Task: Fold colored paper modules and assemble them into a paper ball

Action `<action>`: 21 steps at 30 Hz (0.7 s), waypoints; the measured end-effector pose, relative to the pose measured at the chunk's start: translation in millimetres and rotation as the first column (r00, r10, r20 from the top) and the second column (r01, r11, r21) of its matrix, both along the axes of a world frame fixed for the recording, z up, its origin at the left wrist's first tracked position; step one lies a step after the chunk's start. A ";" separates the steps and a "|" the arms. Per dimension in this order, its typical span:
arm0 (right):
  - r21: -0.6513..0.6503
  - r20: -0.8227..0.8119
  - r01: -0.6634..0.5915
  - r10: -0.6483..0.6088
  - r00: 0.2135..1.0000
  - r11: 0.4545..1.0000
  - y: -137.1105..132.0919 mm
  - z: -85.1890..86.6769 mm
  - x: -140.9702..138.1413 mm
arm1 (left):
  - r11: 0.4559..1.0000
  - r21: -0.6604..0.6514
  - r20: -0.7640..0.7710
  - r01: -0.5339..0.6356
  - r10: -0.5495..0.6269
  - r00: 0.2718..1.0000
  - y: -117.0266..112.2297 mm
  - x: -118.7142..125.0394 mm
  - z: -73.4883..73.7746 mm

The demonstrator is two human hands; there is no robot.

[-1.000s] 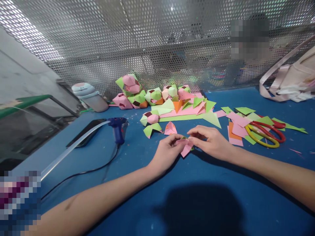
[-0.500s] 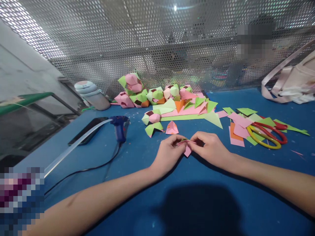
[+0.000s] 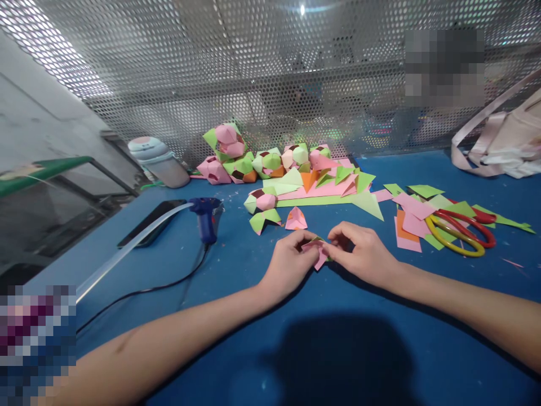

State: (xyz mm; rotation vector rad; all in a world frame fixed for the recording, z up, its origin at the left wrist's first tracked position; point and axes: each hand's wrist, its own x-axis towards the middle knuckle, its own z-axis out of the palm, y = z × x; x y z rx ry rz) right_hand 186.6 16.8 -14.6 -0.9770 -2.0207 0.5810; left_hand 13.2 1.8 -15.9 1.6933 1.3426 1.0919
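On the blue table point(image 3: 338, 338), before a heap of folded paper shapes point(image 3: 270, 163) and near scissors point(image 3: 460, 228), the left hand point(image 3: 291, 262) and right hand point(image 3: 363, 254) together pinch a small pink paper point(image 3: 320, 255) between their fingertips.

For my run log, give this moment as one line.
left hand: pinching pink paper piece | right hand: pinching same piece | nearby: glue gun, scissors | surface: blue table
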 end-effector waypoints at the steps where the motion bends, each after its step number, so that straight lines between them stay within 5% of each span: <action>1: -0.013 0.000 -0.001 0.001 1.000 1.000 -0.9 -1.5 -1.6 | 1.000 0.010 -0.010 0.003 -0.003 1.000 -1.1 0.2 0.2; 21: 0.096 0.053 0.035 -0.041 0.998 0.995 -5.5 -16.2 -8.0 | 0.999 -0.034 0.012 0.023 -0.023 1.000 -5.5 3.0 0.0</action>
